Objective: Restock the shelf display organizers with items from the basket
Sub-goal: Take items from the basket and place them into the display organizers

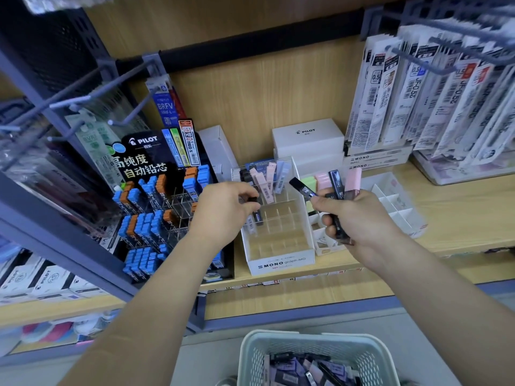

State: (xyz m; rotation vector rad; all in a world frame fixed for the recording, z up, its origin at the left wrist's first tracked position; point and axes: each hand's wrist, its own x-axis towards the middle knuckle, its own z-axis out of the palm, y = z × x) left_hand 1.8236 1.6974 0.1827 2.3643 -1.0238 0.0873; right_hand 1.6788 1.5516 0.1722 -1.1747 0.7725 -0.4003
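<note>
The left hand (223, 210) pinches a black case (258, 217) by its top end, fingers (246, 194) curled on it, over the organizer (281, 263) on the shelf (459, 218). The right hand (359, 218) clutches a loose fan of cases (335, 185); the basket (250, 355) sits below. That fan could slip and scatter, or the black case could catch a divider (276, 217) and lodge tilted.

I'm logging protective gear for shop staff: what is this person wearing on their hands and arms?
Nothing that shows. The left hand and right hand are bare, with no gloves and no rings visible. Both arms are uncovered right to the picture's edge, with no sleeve, watch or wristband in view.
</note>
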